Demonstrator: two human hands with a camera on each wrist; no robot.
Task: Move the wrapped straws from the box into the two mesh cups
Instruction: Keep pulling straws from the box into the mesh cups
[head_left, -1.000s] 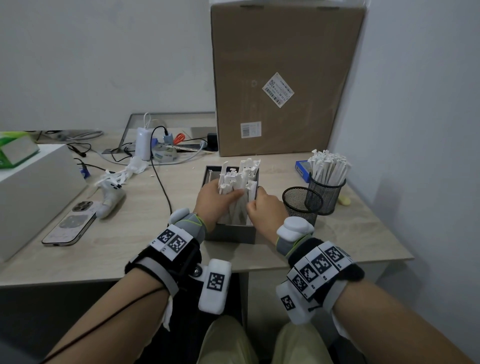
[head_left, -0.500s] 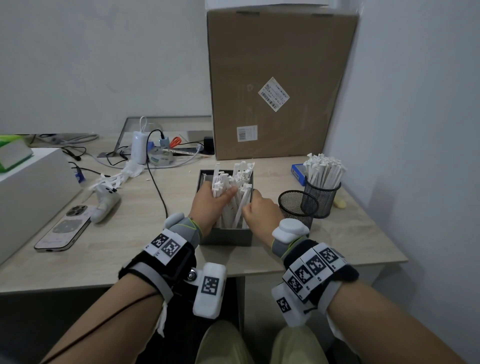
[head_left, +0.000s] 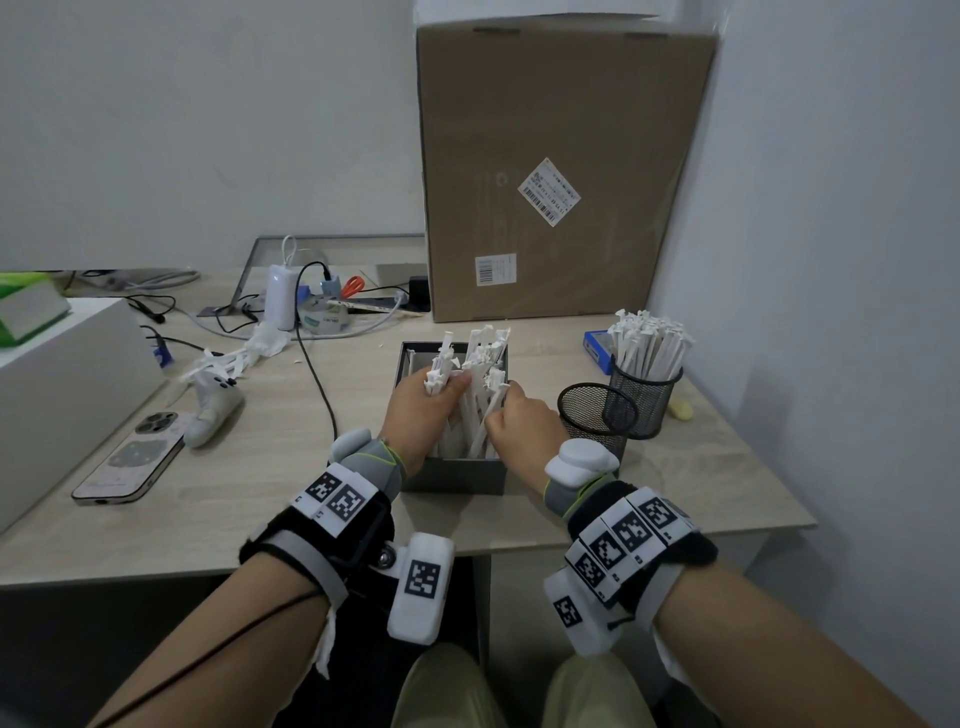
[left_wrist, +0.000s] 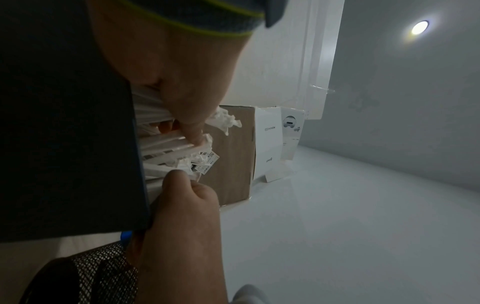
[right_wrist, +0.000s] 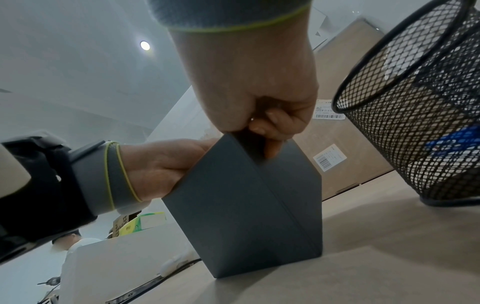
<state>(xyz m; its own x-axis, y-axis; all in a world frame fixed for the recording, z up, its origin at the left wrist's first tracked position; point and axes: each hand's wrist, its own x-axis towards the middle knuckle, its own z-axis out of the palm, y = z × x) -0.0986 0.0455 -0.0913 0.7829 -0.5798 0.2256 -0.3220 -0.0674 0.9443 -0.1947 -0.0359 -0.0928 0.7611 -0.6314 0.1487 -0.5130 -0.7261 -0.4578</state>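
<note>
Head view: both hands are sunk into the small dark grey square box (head_left: 453, 475) at the front middle of the pale wooden desk (head_left: 260, 478).
Straws: white paper-wrapped straws (head_left: 480, 395) stand upright and crowded in the box, their crimped ends above its rim.
Left hand: the left hand (head_left: 423, 415) has its fingers curled round a bunch of the wrapped straws on the left side of the box; the left wrist view shows the thumb (left_wrist: 193, 115) pressing that bunch.
Right hand: the right hand (head_left: 522, 423) is at the box's right side, fingers curled in among the straws; the left wrist view shows it pinching a few wrapper ends.
Right wrist view: curled fingers (right_wrist: 275, 123) hook over the top edge of the box; the straws are hidden behind its wall.
Near cup: a black wire-mesh cup (head_left: 597, 415) stands just right of the box, beside the right hand, with nothing visible in it.
Far cup: a second black mesh cup (head_left: 644, 400), touching or just behind the first, is packed with upright wrapped straws.
Behind: a tall brown cardboard carton (head_left: 556, 171) stands at the back of the desk.
Left side: a smartphone (head_left: 130, 457) lies face down, with a white game controller (head_left: 213, 410) beside it.
</note>
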